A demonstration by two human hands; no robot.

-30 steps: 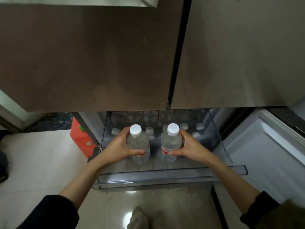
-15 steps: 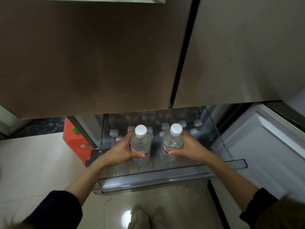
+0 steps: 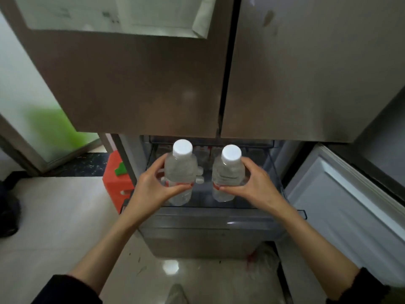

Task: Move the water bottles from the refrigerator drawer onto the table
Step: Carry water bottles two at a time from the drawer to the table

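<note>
2 tall brushed-steel refrigerator doors (image 3: 153,84) fill the upper part of the view, meeting at a dark vertical seam; a pale reflective panel (image 3: 114,16) sits near the top of the left one. Left of them stands a frosted glass door in a grey frame (image 3: 28,119), with a blurred green patch behind it, perhaps a plant. A strip of dark speckled stone threshold (image 3: 81,164) runs along its foot. The glossy cream tiled floor (image 3: 57,227) carries a bright round reflection of a ceiling light. An orange plastic box with a green mark (image 3: 116,178) rests on the floor beside the refrigerator. At right, a white inner door panel (image 3: 341,207) stands open.
</note>
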